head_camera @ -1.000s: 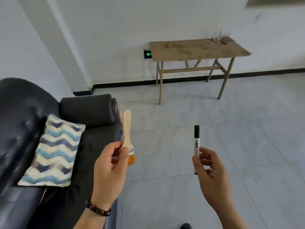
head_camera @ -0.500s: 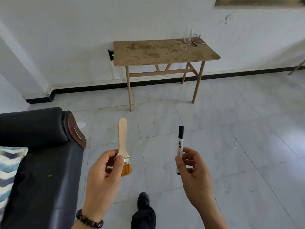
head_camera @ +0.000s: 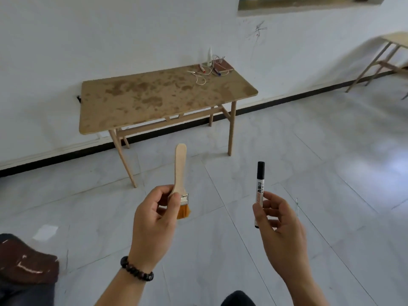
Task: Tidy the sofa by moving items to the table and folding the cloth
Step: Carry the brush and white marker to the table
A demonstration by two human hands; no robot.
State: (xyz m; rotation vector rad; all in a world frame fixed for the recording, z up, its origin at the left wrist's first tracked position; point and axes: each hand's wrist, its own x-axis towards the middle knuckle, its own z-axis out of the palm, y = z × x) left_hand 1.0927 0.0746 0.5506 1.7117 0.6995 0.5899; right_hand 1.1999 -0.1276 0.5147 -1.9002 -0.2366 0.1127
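My left hand [head_camera: 154, 219] grips a small paintbrush [head_camera: 181, 173] with a pale wooden handle pointing up and orange bristles pointing down. My right hand [head_camera: 278, 226] holds a black marker [head_camera: 259, 191] upright, cap on top. Ahead stands a stained wooden table [head_camera: 136, 100] against the white wall, its near edge still some way beyond both hands. Only the dark armrest end of the sofa [head_camera: 24, 263] shows at the bottom left. The cloth and the cushion are out of view.
At the table's far right corner lie a small notebook [head_camera: 224, 66], tangled white cables [head_camera: 202, 76], pens and a white tube. A second wooden table [head_camera: 395, 44] stands at the right edge. Pale tiled floor lies between me and the table.
The view has swung right and moved closer to the table, which looks larger. The sofa and cushion have slid out to the left. Both hands keep their hold on brush and marker.
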